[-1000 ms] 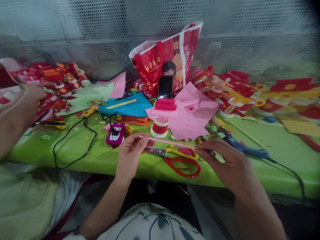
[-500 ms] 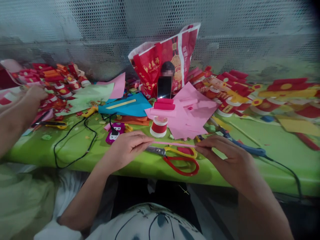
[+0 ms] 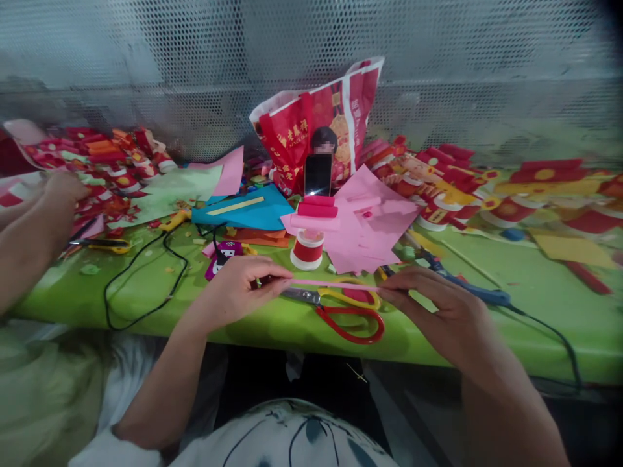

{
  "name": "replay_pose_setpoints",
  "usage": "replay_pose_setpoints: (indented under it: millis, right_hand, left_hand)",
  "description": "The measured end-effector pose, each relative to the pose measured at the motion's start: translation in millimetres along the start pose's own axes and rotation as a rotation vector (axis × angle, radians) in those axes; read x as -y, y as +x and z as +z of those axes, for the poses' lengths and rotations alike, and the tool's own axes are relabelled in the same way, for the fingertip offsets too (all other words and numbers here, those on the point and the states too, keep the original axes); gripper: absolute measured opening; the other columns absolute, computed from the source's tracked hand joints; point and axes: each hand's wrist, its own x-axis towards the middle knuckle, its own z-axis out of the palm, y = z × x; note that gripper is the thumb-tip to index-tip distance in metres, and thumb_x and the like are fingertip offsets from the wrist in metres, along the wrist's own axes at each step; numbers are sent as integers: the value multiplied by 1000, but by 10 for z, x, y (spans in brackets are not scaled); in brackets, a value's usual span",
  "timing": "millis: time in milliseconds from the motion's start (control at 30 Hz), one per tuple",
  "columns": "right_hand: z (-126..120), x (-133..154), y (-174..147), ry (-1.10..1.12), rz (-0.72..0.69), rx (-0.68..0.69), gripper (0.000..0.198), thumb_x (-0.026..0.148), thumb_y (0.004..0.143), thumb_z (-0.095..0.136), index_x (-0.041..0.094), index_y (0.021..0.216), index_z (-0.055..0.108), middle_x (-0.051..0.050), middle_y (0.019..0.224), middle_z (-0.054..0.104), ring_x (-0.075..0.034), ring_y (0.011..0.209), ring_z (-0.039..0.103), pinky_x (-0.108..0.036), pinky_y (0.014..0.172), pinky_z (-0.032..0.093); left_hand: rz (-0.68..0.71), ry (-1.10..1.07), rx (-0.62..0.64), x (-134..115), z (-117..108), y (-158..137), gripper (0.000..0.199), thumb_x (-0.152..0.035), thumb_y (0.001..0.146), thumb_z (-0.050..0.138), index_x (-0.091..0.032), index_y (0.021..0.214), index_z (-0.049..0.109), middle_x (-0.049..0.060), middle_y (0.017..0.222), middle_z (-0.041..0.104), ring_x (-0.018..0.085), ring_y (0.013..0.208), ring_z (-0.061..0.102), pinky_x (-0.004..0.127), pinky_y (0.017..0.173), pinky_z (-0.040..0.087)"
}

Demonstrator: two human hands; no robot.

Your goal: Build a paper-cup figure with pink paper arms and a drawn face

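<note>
A narrow pink paper strip (image 3: pixel 335 285) is stretched level between my two hands, above the front part of the green table (image 3: pixel 204 308). My left hand (image 3: pixel 243 285) pinches its left end between thumb and fingers. At the other end, my right hand (image 3: pixel 433 298) has its fingertips closed on the strip. Scissors (image 3: pixel 350 321) with one red and one yellow handle lie just below the strip. Beyond it stands a red-and-white spool-shaped piece (image 3: pixel 307 250), with a red paper roll (image 3: pixel 317 210) above it.
Pink sheets (image 3: pixel 374 224) and a blue sheet (image 3: pixel 243 211) lie behind my hands. A red bag (image 3: pixel 311 120) stands at the back with a phone (image 3: pixel 318 174) before it. A blue-handled corded tool (image 3: pixel 481 293) lies right. A co-worker's arm (image 3: pixel 39 227) reaches in at left.
My view has shifted slightly. Both hands keep hold of the pink strip in nearly the same place. The fingers of my left hand have bent a little, leaving a small gap behind the pinch.
</note>
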Motion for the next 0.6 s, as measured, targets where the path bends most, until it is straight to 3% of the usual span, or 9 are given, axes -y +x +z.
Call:
replay_pose_setpoints:
  millis: [300,467,600]
  right_hand:
    - [-10,20,-17,9,17,-5,8,34,93,69,27,94,73,-3,95,73,-20,88,70,-32,80,57]
    - [-285,-145,-120,37,188,-69,32,44,98,61,27,124,67,-7,112,75,-21,97,72,-31,83,56]
    - [-705,-723,-335,-496,352,-306,27,45,95,65,23,108,74,-12,102,74,-20,75,68,-33,65,47]
  left_hand:
    - [-135,-167,-24,36,71,1,15,-31,90,70,-25,90,83,4,71,72,15,58,60,23,53,43]
    - [-182,-203,-37,52,60,-7,15,-33,89,70,-25,91,83,1,67,68,10,45,52,21,44,40]
    - [-203,-226,-61,88,42,-27,16,-35,89,71,-24,91,82,1,68,68,9,45,52,19,43,39]
